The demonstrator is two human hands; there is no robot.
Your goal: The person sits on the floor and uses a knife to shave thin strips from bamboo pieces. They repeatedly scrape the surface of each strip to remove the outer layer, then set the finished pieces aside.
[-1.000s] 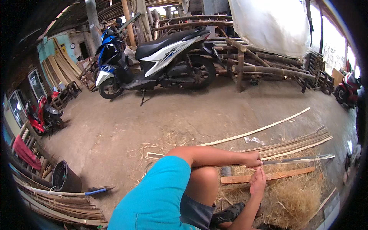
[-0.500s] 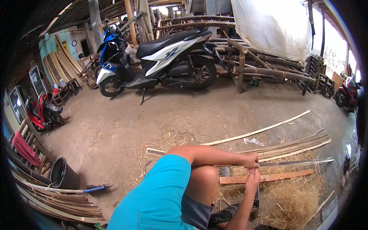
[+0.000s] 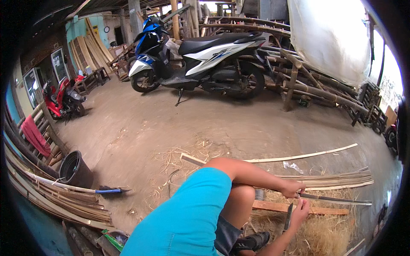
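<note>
At rear: blue, white and black motor scooter (image 3: 213,57), parked upright. At right, flat on the floor (image 3: 171,123): bundle of long, thin, pale-brown strips (image 3: 337,181). Nearer: tangled heap of fine, straw-coloured shavings (image 3: 329,237), with flat, reddish-brown wooden plank (image 3: 273,206) lying across. Between bundle and plank: long, narrow, dark-faced strip with pale edge (image 3: 333,199), extending rightward from left hand (image 3: 294,188). Left hand: clamped on that strip. Right hand (image 3: 301,210): just below left hand, fingers raised; cannot tell whether gripping. Beside right wrist: narrow, grey, tilted blade (image 3: 288,216).
</note>
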